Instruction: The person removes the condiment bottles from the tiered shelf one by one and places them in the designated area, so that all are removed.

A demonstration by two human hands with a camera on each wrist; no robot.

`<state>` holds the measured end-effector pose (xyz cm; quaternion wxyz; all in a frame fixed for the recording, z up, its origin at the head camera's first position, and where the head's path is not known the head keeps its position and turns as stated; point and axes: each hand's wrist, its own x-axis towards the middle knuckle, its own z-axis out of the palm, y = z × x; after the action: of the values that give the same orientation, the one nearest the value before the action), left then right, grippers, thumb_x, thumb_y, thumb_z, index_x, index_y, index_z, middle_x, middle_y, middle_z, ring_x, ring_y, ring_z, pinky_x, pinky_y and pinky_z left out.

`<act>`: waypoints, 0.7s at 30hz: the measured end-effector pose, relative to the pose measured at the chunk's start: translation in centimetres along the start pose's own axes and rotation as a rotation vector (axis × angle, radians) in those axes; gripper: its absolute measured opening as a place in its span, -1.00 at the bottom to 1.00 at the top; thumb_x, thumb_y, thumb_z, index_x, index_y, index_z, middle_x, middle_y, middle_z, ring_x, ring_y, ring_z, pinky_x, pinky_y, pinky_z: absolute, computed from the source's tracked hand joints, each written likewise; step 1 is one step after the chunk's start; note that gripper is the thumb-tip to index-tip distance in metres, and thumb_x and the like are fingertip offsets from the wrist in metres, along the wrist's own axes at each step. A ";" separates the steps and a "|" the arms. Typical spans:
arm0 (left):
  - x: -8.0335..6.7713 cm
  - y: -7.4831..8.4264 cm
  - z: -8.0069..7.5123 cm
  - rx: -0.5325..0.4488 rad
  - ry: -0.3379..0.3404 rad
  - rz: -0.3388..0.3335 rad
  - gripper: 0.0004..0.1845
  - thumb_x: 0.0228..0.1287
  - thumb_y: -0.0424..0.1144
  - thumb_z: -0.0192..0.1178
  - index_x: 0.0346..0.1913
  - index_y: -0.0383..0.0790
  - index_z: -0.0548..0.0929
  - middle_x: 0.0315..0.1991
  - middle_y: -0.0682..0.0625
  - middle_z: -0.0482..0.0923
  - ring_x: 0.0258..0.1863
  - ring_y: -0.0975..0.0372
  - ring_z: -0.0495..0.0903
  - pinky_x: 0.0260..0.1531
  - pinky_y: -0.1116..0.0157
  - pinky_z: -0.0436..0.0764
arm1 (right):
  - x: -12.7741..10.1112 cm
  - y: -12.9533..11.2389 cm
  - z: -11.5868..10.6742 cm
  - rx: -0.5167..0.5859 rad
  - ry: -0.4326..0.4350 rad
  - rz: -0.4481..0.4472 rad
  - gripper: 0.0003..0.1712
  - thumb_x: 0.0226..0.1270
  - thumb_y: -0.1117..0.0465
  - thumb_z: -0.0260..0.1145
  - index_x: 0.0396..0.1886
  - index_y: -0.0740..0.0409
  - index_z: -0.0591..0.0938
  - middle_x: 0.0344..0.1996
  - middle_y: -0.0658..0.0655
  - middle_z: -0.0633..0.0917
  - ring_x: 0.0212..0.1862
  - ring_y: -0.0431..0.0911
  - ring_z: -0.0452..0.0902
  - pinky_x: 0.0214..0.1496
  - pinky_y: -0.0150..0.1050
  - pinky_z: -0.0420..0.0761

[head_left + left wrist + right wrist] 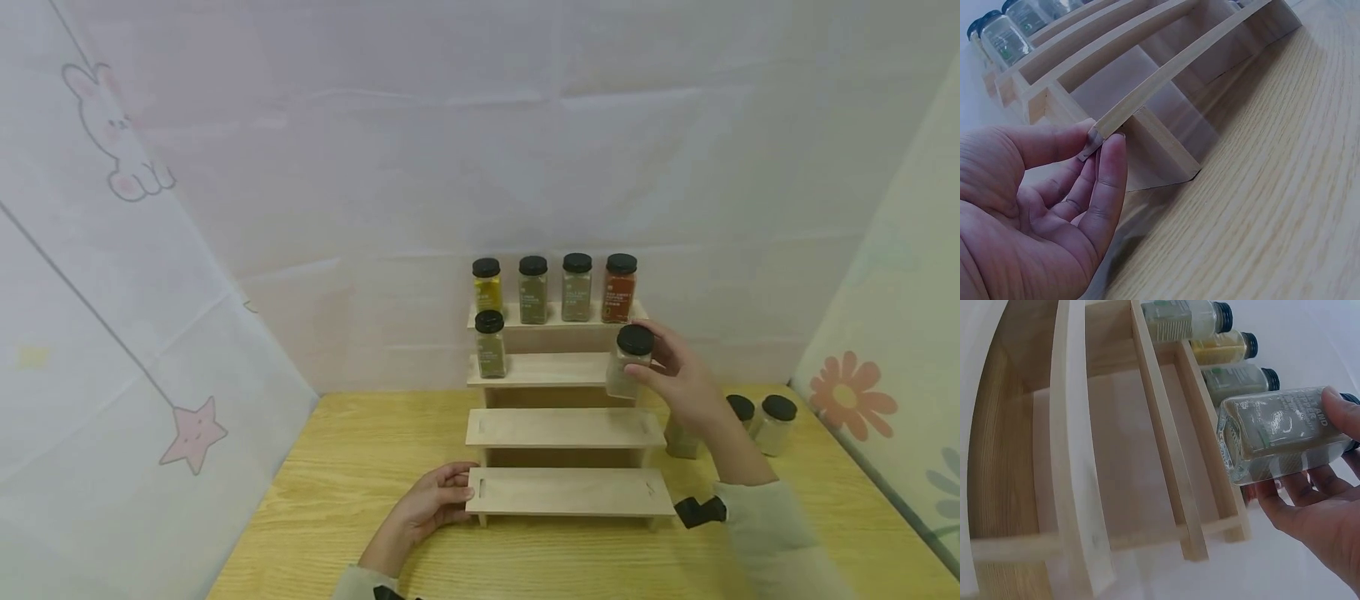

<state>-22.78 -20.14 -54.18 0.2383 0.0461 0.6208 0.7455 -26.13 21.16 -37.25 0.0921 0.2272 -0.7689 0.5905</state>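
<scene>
A four-step wooden rack (562,427) stands on the table. Its top step carries several black-lidded spice jars (577,287), and one more jar (491,344) sits at the left of the second step. My right hand (647,368) grips a pale jar (627,365) with a black lid, held just above the right end of the second step. The right wrist view shows that jar (1279,431) between thumb and fingers of the right hand (1319,453), beside the rack (1072,456). My left hand (452,493) pinches the left end of the bottom step; up close, the left hand (1099,139) has thumb and forefinger meeting on the board's corner (1147,100).
Two short jars (776,421) and a third jar (681,440), partly behind my wrist, stand on the wooden table (360,467) right of the rack. White cloth walls with cartoon prints enclose the back and both sides.
</scene>
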 end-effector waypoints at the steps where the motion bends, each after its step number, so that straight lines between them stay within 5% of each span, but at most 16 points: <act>1: 0.0 0.0 0.0 -0.001 -0.001 0.001 -0.28 0.34 -0.42 0.26 0.48 -0.50 0.21 0.00 -0.11 0.58 -0.17 0.17 0.68 -0.27 0.32 0.72 | -0.3 0.0 -0.4 -0.008 -0.004 0.000 -0.21 0.45 0.24 0.33 0.59 -0.08 0.24 0.27 -0.02 0.51 0.22 -0.38 0.47 0.17 -0.53 0.53; 12: 0.1 -0.1 -0.2 -0.012 0.006 -0.008 -0.27 0.33 -0.41 0.28 0.49 -0.47 0.22 0.03 -0.13 0.57 -0.15 0.16 0.69 -0.25 0.32 0.72 | -3.4 0.6 -4.4 -0.076 0.028 -0.007 -0.21 0.47 0.35 0.28 0.60 -0.04 0.21 0.18 -0.22 0.53 0.15 -0.44 0.52 0.06 -0.57 0.56; 16: 0.2 -0.1 -0.2 -0.008 0.006 -0.004 -0.29 0.33 -0.40 0.29 0.48 -0.43 0.27 0.05 -0.14 0.57 -0.14 0.14 0.69 -0.24 0.30 0.72 | -4.4 1.0 -5.8 -0.078 0.051 0.006 -0.21 0.46 0.40 0.26 0.59 -0.03 0.23 0.11 -0.25 0.58 0.01 -0.43 0.58 -0.19 -0.52 0.60; 21: 0.1 -0.2 -0.1 -0.008 0.003 -0.003 -0.30 0.34 -0.40 0.28 0.48 -0.43 0.27 0.05 -0.15 0.57 -0.15 0.14 0.70 -0.26 0.30 0.72 | -5.6 2.2 -7.8 0.019 0.056 -0.037 -0.20 0.43 0.52 0.21 0.58 0.03 0.25 0.18 -0.22 0.56 0.13 -0.43 0.54 -0.05 -0.56 0.60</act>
<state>-22.86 -20.18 -54.41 0.2385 0.0428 0.6181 0.7478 -23.24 30.34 -39.20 0.1222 0.2256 -0.7560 0.6022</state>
